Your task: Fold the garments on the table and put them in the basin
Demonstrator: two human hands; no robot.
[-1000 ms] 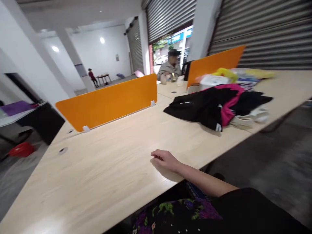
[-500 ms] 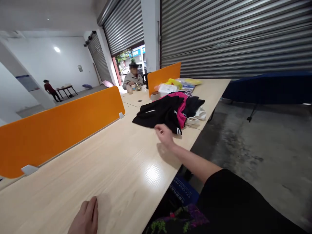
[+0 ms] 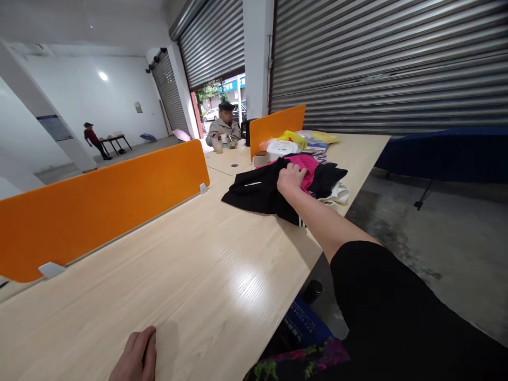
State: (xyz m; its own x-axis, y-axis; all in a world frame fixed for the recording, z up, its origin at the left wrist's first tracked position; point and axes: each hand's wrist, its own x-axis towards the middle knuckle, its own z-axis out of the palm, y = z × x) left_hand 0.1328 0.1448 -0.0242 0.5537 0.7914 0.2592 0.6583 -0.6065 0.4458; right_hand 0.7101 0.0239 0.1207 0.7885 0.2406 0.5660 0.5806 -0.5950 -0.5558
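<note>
A heap of clothes lies on the wooden table [image 3: 178, 254] ahead of me. On its near side is a black garment [image 3: 254, 193] with white stripes; a pink garment [image 3: 313, 164] shows behind it. My right hand [image 3: 291, 177] is on the heap where black meets pink, fingers curled down into the cloth. The fingertips are partly hidden, and the black garment seems to be in them. More dark cloth and a white piece [image 3: 337, 194] lie to the right. My left hand [image 3: 137, 354] rests on the tabletop at the lower left, holding nothing, fingers loosely bent.
Orange dividers [image 3: 107, 206] stand along the left and at the back [image 3: 278, 127]. Behind the heap are a brown-topped cup [image 3: 261, 159], a white packet [image 3: 282, 147] and yellow plastic bags [image 3: 293, 138]. A person [image 3: 224, 127] sits at the far end; another person [image 3: 95, 140] stands farther back.
My right hand has moved forward from the near edge of the black garment onto the heap, where its fingers curl into the cloth. My left hand stays on the table.
</note>
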